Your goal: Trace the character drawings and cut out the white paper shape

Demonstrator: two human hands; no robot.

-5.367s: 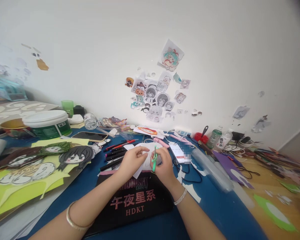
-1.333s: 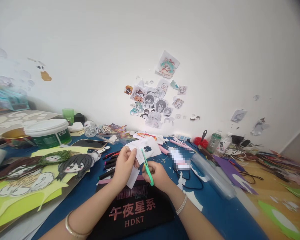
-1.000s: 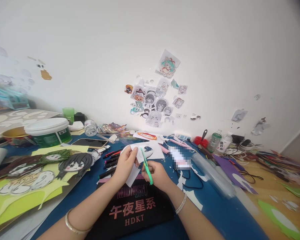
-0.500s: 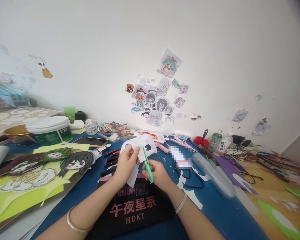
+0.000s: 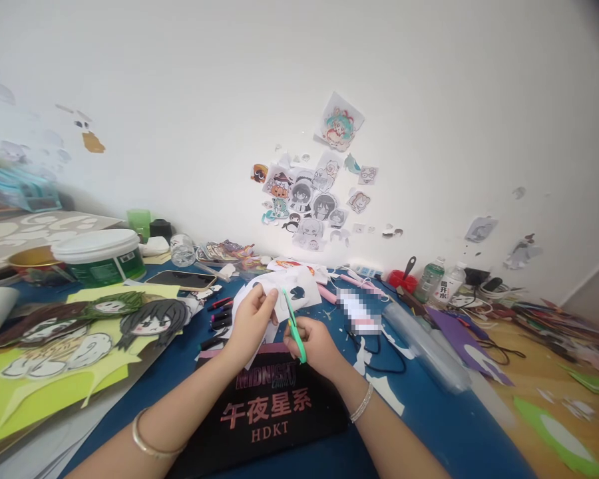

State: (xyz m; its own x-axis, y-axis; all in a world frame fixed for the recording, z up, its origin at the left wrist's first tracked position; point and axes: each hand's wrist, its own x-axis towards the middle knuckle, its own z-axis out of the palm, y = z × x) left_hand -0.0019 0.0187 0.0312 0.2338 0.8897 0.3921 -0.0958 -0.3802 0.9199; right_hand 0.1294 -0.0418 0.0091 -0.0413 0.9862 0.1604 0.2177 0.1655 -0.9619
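Observation:
My left hand [image 5: 255, 319] pinches a white sheet of paper [image 5: 307, 301] between thumb and fingers. Dark printed shapes show on the sheet near its right side. Green-handled scissors [image 5: 298, 339] are in my right hand [image 5: 315, 346], the fingers closed about the handles. Their blades point up and away from me, at the paper just right of my left thumb. How far apart the blades are, I cannot tell. Below both hands lies a black pouch [image 5: 274, 419] with pink lettering.
Several markers [image 5: 221, 316] lie left of the paper. A phone [image 5: 182, 280], a white-lidded tub [image 5: 98, 249] and paper character cutouts [image 5: 154, 319] are on the left. To the right are a clear plastic roll [image 5: 426, 346], two bottles [image 5: 430, 279] and paper scraps [image 5: 387, 394].
The white paper has turned and spread to the right, and its lower flap has swung up from over the pouch. Both hands and the scissors stay nearly in place.

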